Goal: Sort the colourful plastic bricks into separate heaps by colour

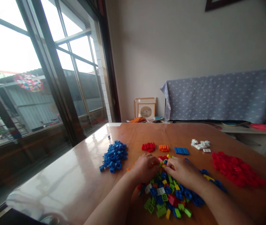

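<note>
A mixed pile of toy building bricks [162, 200] in green, blue, yellow, red and white lies on the wooden table in front of me. Over its far left part, my left hand [145, 167] curls its fingers down among the bricks, its fingertips partly hidden beside green and red pieces. Close by on the right, my right hand [182, 172] is bent inward with thumb and fingers drawn together at the pile. What either hand grips, if anything, cannot be made out.
Blue bricks [115, 156] are heaped at left, red bricks [237, 168] at right. Behind the pile sit red pieces [148, 147], orange pieces [163, 148], blue strips [181, 151] and white pieces [200, 144]. Windows line the left; a cloth-covered object [219, 97] stands beyond the table [76, 175].
</note>
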A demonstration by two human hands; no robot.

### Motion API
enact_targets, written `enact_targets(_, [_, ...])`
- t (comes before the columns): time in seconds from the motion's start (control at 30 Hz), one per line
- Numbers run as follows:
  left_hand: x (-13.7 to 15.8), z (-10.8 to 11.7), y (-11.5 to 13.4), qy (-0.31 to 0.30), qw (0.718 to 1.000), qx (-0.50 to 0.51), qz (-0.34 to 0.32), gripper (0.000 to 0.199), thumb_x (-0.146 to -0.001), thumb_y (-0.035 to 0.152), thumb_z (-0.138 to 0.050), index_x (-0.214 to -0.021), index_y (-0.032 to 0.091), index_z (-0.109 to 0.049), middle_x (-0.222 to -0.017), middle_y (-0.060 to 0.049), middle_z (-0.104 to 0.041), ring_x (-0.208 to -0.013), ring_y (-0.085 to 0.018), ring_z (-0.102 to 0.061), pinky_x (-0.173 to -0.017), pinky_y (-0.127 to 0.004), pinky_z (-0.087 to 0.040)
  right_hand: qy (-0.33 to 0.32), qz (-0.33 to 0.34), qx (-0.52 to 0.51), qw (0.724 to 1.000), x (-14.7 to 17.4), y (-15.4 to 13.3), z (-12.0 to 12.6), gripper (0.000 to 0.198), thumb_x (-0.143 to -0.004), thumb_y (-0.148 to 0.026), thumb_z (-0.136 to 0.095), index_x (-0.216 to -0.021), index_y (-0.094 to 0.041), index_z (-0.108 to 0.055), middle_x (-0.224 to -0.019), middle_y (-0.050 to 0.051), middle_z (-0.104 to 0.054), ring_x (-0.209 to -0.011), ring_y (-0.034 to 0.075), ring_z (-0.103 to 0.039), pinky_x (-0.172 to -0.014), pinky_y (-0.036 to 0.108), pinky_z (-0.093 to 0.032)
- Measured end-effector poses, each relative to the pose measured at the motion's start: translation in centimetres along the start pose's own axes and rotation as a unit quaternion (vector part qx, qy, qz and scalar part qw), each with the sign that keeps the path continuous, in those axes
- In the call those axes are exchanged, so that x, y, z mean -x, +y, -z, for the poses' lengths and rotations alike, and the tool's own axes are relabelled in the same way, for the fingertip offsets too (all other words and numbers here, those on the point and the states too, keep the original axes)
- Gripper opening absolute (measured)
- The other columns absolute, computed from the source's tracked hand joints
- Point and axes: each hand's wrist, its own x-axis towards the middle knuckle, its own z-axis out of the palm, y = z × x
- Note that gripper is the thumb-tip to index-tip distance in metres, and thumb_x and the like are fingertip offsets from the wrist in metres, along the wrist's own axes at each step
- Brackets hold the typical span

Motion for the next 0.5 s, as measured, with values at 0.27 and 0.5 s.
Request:
enact_targets(0.27, [0.02, -0.10, 0.07, -0.006, 1.000, -0.018, -0.023, 0.017, -0.088, 0.026, -0.060, -0.099, 0.021, -0.072, -0.096, -0.004, -0.071, -0.094, -0.020, -0.063, -0.085, -0.029, -0.046, -0.011, 0.014, 0.030, 0.999, -0.01, -0.08, -0.28, 0.015, -0.085, -0.034, -0.060, -0.080, -0.024, -0.070, -0.080, 0.004, -0.070, -0.079, 0.022, -0.066, -0.063, 0.028, -0.030])
enact_targets(0.5, [0.05, -0.40, -0.38, -0.005, 1.000, -0.005, -0.021, 0.020, -0.086, 0.026, -0.061, -0.101, 0.023, -0.073, -0.097, -0.004, -0.072, -0.095, -0.021, -0.063, -0.087, -0.030, -0.047, -0.014, 0.026, 0.019, 0.999, 0.02, -0.17, -0.63, 0.009, -0.082, -0.027, -0.061, -0.081, -0.025, -0.070, -0.080, 0.004, -0.069, -0.079, 0.022, -0.066, -0.067, 0.028, -0.035])
